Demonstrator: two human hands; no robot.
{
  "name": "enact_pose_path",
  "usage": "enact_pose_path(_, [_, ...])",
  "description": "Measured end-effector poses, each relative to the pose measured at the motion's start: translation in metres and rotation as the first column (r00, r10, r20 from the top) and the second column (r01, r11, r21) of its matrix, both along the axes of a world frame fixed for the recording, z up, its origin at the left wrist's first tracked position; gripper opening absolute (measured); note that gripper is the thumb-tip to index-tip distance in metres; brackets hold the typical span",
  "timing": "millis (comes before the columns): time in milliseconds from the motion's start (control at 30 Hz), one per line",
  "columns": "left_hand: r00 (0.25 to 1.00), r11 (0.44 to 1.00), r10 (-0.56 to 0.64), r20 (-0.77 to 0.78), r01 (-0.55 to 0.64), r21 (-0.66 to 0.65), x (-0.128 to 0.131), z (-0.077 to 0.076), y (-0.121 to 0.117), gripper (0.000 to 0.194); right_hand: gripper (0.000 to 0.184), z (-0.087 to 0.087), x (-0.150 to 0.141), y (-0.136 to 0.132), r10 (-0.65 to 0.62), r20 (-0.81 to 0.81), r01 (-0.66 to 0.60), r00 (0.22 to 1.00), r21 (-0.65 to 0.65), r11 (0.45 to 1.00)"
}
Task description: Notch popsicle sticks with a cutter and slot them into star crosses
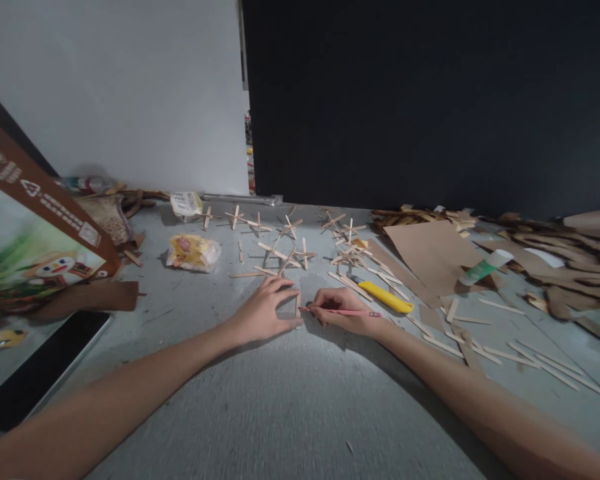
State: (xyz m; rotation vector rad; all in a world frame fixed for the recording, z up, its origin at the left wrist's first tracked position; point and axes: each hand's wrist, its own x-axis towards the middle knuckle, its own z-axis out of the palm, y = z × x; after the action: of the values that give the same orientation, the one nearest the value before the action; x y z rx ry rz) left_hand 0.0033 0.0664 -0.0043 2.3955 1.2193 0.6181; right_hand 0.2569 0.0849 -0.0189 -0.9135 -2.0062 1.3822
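Observation:
My left hand (266,308) lies on the table with thumb and index finger apart, at the two ends of a short wooden craft stick (298,305), steadying it. In my right hand (341,312) is a pink pencil (353,312), its tip at the side of that stick. Just beyond my right hand lies a yellow utility knife (385,296). Past my left hand stand several crossed craft-stick pieces (280,255), with more of them (351,255) in a cluster farther right.
Loose craft sticks (550,367) are scattered at right, near cardboard sheets (425,257) and a glue stick (486,268). At left are a phone (45,367), a printed box (45,227) and a yellow snack packet (193,253). A dark panel (430,100) rises behind.

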Motion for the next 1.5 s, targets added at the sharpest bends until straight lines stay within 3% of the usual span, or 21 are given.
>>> enact_pose_path(533, [1.0, 1.0, 0.006, 0.017, -0.006, -0.004, 0.0, -0.002, 0.0, 0.053, 0.038, -0.01, 0.001, 0.003, -0.031, -0.006, 0.031, 1.0, 0.031, 0.999])
enact_pose_path(1233, [1.0, 1.0, -0.001, 0.03, 0.001, 0.001, -0.001, -0.002, 0.0, 0.053, 0.035, 0.004, -0.001, -0.002, 0.034, -0.024, -0.034, 0.999, 0.007, 0.999])
enact_pose_path(1500, [1.0, 1.0, 0.004, 0.015, -0.004, 0.013, 0.0, -0.003, 0.001, 0.053, 0.041, -0.003, -0.001, 0.001, 0.042, -0.016, -0.042, 0.999, 0.019, 0.999])
